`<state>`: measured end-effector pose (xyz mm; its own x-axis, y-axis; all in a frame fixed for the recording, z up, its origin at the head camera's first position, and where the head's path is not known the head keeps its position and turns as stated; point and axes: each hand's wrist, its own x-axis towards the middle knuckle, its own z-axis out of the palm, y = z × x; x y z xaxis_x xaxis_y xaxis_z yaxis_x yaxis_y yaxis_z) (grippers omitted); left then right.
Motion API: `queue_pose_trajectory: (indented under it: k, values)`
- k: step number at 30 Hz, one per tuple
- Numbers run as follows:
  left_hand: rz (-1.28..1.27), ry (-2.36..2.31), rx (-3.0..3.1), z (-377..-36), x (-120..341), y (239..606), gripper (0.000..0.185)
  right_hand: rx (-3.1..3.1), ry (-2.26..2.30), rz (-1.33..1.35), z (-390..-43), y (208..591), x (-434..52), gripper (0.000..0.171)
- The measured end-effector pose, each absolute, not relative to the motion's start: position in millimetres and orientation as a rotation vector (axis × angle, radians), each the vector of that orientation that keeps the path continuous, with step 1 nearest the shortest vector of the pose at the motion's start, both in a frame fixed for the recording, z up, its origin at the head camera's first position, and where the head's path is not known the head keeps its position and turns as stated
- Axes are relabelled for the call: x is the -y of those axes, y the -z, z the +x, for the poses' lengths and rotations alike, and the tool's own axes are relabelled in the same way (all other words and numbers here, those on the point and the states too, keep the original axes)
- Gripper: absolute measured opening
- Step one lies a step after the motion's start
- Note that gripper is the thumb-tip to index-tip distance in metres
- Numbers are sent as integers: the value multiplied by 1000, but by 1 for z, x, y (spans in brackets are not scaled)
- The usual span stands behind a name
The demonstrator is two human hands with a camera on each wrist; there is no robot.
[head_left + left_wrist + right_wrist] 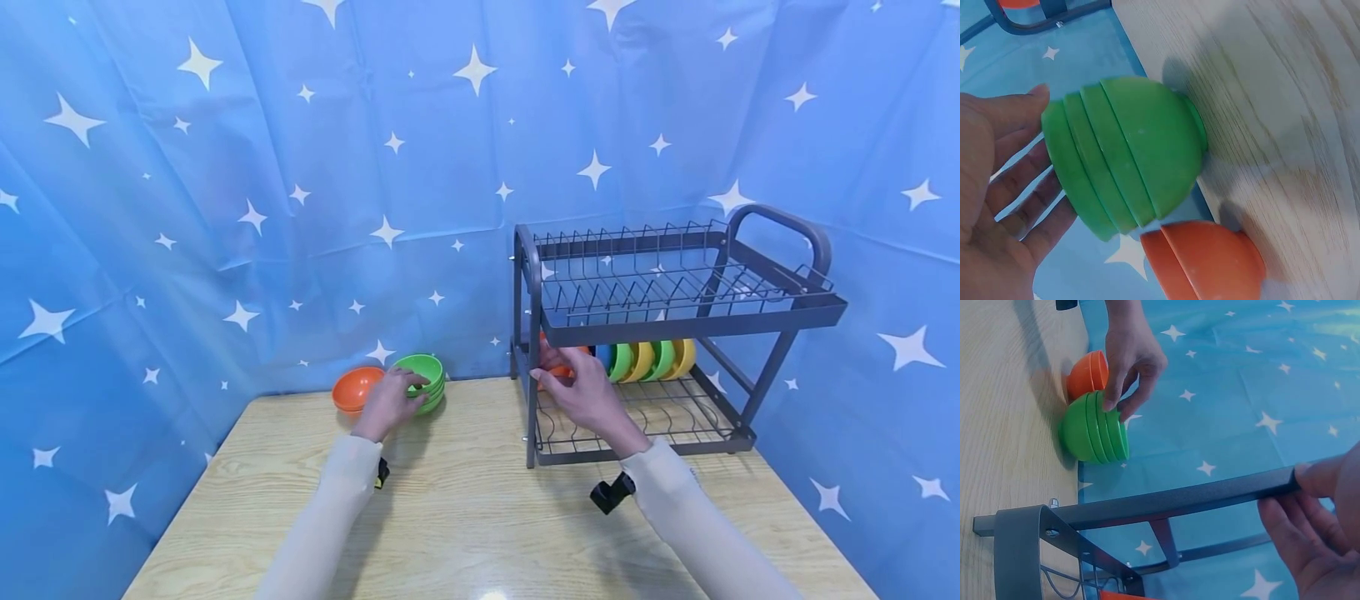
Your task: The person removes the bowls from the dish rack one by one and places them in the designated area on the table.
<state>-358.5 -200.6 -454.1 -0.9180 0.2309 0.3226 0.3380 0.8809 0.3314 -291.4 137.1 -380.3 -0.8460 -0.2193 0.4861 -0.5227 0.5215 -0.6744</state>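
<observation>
From where I stand, the dark two-tier dish rack (697, 323) is on the table (465, 508), with a blue star-patterned curtain (442, 192) behind it. Left of the rack, well apart from it, a stack of four green bowls (1144, 150) stands upright on the table; a pair of nested orange bowls (356, 388) sits just beside that stack, on its side away from the rack. The left hand (390, 402) is at the green stack's rim, thumb and fingers spread wide about the upper edge, with no bowl lifted off the rest. The right hand (592, 396) holds the rack's front left post (1179, 501), thumb on one side, fingers on the other. On the rack's lower tier, a row of bowls (660, 360) in orange, blue, green and yellow stands on edge, the orange one nearest that post and partly hidden by the hand.
</observation>
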Motion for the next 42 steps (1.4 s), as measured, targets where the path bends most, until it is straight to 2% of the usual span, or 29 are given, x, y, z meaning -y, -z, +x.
queue_pose_trajectory:
  k: [27, 37, 42]
  values:
    - [-678, 753, 2589, -336, 138, 425, 43, 2491, -1234, 618, -297, 377, -143, 18]
    - [-792, 972, 2494, -318, 106, 400, 46, 2495, -1224, 639, -299, 381, -158, 32]
    - [-877, 1065, 2402, -309, 88, 389, 47, 2514, -1130, 613, -304, 385, -172, 33]
